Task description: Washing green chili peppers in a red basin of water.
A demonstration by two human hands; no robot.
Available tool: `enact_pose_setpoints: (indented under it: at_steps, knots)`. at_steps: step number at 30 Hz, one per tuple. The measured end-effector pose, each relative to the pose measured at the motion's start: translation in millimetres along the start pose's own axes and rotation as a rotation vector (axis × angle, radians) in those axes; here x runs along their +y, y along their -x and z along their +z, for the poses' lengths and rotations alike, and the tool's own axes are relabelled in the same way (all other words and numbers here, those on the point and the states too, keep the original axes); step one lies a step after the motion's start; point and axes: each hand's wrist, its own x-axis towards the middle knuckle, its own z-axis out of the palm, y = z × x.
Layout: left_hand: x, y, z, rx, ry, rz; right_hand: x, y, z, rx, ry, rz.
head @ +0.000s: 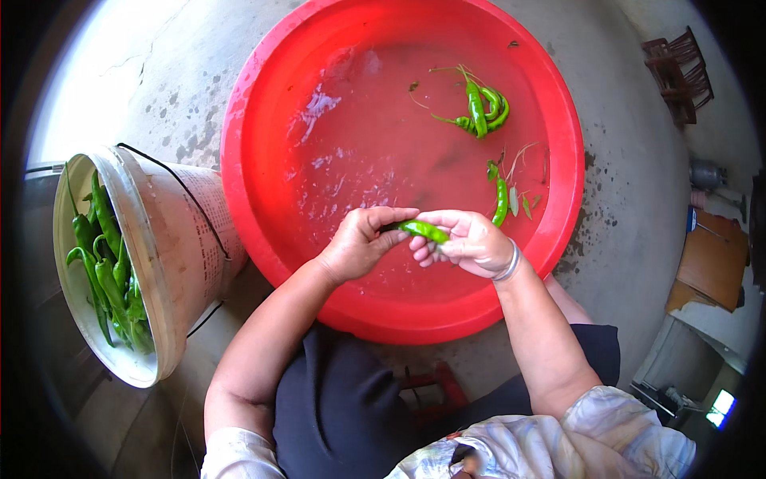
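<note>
Over the near part of a red plastic tub [553, 221] of murky water, both my hands hold one green pepper [423, 230]. The fingertips of my left hand [366, 239] pinch its left end. My right hand [473, 244], with a bracelet at the wrist, grips its right end; part of the pepper is hidden by the fingers. A cluster of green peppers [477, 111] floats in the tub's far right part. Another pepper [501, 200] floats just beyond my right hand. A white plastic bucket [173, 239] on the left holds several green peppers [111, 269].
Leaves [513, 200] and thin stems float near the tub's right side. The bucket, with a thin black handle, stands close to the tub's left rim. Wet spots mark the concrete floor [622, 179]. A brown chair [677, 72] and a gas cylinder [708, 175] are at the far right.
</note>
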Motion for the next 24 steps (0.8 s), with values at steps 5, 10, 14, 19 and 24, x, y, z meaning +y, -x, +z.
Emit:
enact_pose_setpoints:
  at_steps: [5,10,14,19,24]
  knots:
    - [-10,7,0,0.088,0.341,-0.144,-14,19,-36,0.373,0.064,-0.314]
    - [-5,14,-9,0.183,0.786,-0.311,-6,42,-132,1.34,0.282,-0.267]
    - [8,-5,4,0.179,0.824,-0.424,65,24,-179,1.363,0.851,-0.163]
    - [-1,7,-12,0.127,0.947,-0.468,116,-16,-122,0.91,1.115,-0.183]
    - [-3,10,-14,0.296,0.973,-0.461,51,33,-122,0.966,0.041,0.126]
